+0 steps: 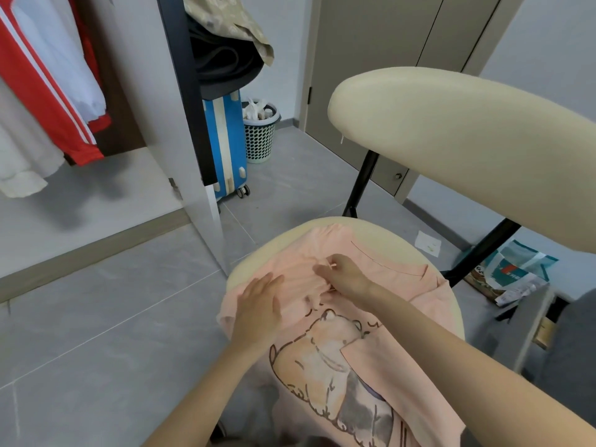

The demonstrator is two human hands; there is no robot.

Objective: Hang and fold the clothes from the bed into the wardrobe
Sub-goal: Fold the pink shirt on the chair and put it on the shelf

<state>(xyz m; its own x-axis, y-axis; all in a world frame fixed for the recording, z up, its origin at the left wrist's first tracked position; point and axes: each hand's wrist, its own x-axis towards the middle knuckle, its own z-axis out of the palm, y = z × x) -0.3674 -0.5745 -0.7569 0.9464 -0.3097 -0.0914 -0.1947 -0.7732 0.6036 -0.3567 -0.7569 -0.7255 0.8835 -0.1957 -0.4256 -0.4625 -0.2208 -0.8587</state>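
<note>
A pink T-shirt (364, 350) with a cartoon animal print lies spread over the cream seat of a chair (380, 230) and hangs off its front edge. My left hand (258, 304) lies flat on the shirt's left side, fingers straight. My right hand (342, 275) pinches a bunched fold of the pink fabric near the middle of the seat. The open wardrobe (135, 91) stands at the left, with a red and white jacket (48, 91) and a white garment (22, 156) hanging inside.
The chair's cream backrest (467, 150) rises at the right on black legs. A blue suitcase (225, 143) and a perforated waste basket (259, 133) stand beyond the wardrobe door. Bags and paper (512, 275) lie on the grey tiled floor at the right.
</note>
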